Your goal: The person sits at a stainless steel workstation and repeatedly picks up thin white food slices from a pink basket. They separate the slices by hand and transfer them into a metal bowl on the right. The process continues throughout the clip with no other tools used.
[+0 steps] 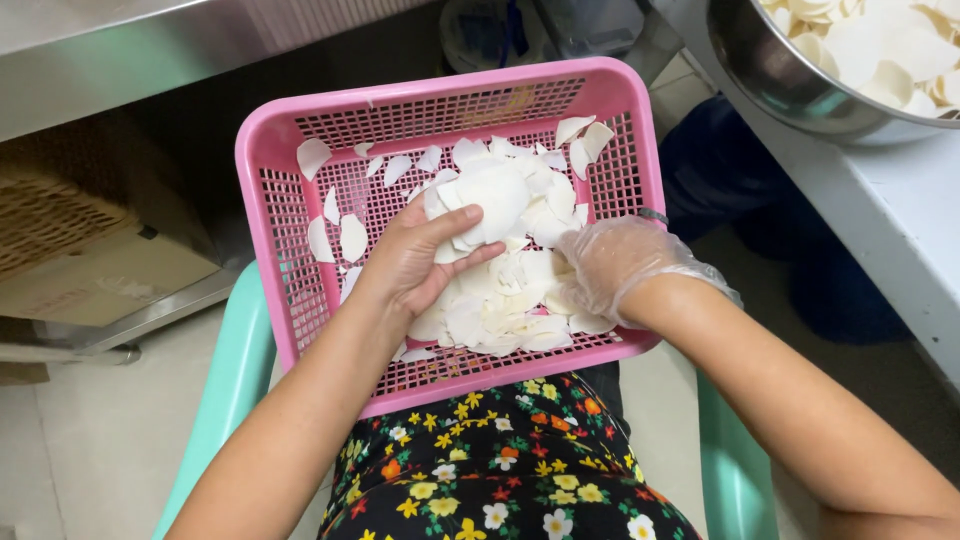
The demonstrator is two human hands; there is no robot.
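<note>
A pink plastic mesh basket [290, 290] rests on my lap and holds a heap of thin white slices [515, 300]. My left hand [410, 262], bare, is closed on a bunch of the white slices [490, 195], lifted just above the heap. My right hand [605, 265] wears a clear plastic glove and rests on the right side of the heap, fingers curled among the slices. A few loose slices [350, 237] lie scattered on the basket's left floor and back wall.
A steel bowl [780, 75] full of similar white slices stands on the white counter [890, 210] at top right. A cardboard box [90, 250] sits under a metal table on the left. I sit in a mint-green chair [235, 370], wearing floral fabric.
</note>
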